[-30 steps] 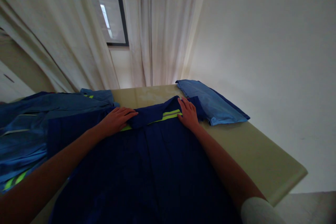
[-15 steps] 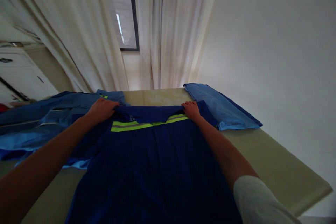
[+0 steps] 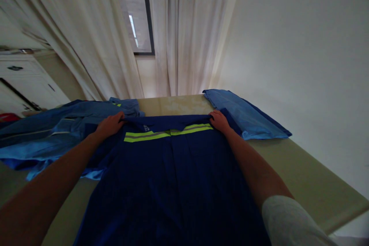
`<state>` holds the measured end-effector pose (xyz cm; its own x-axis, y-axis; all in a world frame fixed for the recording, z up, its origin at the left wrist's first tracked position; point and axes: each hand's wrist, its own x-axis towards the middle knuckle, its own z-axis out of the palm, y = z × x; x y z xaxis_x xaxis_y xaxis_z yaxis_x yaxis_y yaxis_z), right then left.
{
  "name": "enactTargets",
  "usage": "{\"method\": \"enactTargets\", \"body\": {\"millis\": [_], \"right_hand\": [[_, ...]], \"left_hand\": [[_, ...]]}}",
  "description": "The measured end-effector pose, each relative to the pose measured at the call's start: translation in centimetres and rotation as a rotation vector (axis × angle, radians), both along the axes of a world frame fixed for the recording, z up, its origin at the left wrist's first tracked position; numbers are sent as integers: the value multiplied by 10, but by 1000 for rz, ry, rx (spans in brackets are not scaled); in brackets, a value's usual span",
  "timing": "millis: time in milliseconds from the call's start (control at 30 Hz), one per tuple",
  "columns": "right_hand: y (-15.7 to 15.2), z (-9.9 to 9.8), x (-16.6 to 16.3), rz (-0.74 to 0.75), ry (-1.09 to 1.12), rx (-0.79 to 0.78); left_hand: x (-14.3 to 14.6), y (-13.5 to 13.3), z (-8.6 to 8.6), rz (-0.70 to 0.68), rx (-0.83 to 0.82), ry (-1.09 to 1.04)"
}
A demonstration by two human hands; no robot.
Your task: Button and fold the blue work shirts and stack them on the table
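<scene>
A dark blue work jacket [image 3: 178, 177] with a yellow-green and grey reflective stripe lies spread in front of me, its upper part folded over along the far edge. My left hand [image 3: 111, 123] is closed on the far left corner of that edge. At the far right, my right hand [image 3: 219, 121] grips the same edge with its fingers curled over the cloth. Between the hands the edge runs nearly straight, with small white lettering near the left. The jacket's near end runs out of view.
Lighter blue work clothes [image 3: 72, 117] lie in a loose heap on the left of the table [image 3: 291, 177]. A folded light blue garment [image 3: 245, 111] rests at the back right by the wall. Curtains [image 3: 190, 34] hang behind, and a white cabinet [image 3: 25, 80] stands far left.
My hands have moved slightly apart, the left one leftward and the right one rightward. The folded edge between them is stretched wider and straighter. The view has shifted slightly.
</scene>
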<state>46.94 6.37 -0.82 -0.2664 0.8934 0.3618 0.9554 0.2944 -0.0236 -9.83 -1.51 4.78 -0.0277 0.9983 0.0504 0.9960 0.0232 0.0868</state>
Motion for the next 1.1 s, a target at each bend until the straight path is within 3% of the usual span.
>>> {"method": "enactTargets", "body": {"millis": [233,333,467,633,767,967,1100], "right_hand": [[-19,-2,18,-71,-13,174],[-17,-2,16,12,-61,178],[-10,-2,15,135,-76,84],[-12,-2,15,53,-13,103],[-15,-1,13,-37,-26,87],[-19,-2,8,-135,-57,127],[-25,3,8,-88,-60,187]], "left_hand": [[-25,19,5,-112,-111,-76],[-35,20,9,-112,-85,-48],[-32,5,8,-119,-4,52],[-21,-18,16,-51,-58,185],[-38,-32,33,39,-68,241],[-89,-54,53,113,-137,124],[-94,-78,63,79,-51,-131]]}}
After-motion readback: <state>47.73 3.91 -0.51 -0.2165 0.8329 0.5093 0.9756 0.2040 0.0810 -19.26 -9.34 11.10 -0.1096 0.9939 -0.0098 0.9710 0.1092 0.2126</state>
